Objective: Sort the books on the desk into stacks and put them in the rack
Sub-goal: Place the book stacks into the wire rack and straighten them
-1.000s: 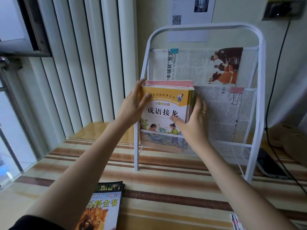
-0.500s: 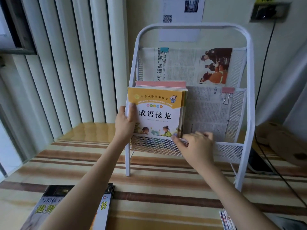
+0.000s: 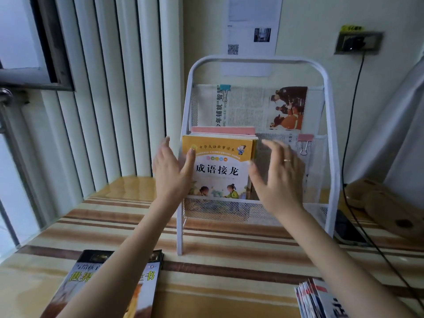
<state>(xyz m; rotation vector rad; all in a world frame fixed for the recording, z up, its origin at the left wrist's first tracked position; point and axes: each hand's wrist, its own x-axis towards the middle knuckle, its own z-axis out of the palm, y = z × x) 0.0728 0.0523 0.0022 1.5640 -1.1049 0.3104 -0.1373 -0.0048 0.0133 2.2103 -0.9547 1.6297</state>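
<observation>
A stack of books with a yellow front cover (image 3: 221, 167) stands upright in the lower left pocket of the white wire rack (image 3: 330, 138); a pink book (image 3: 222, 130) rises behind it. My left hand (image 3: 171, 172) is at the stack's left edge, fingers straight, thumb lying on the yellow cover. My right hand (image 3: 278, 174), wearing a ring, hovers with spread fingers just right of the stack, blurred; contact cannot be told. Another stack with a dark cover (image 3: 146, 283) lies on the desk under my left forearm. More thin books (image 3: 319, 299) lie at the desk's front right.
Newspaper sheets (image 3: 259, 106) are clipped in the rack's pockets. White vertical blinds (image 3: 103, 88) hang at the left. A black cable (image 3: 351, 125) runs down from a wall socket; wooden objects (image 3: 385, 207) and a dark device (image 3: 346, 228) sit right of the rack on the striped desk (image 3: 229, 267).
Both hands rose from the lower rim of the pocket to the upper sides of the yellow stack. The fingers spread open. The camera tilted slightly.
</observation>
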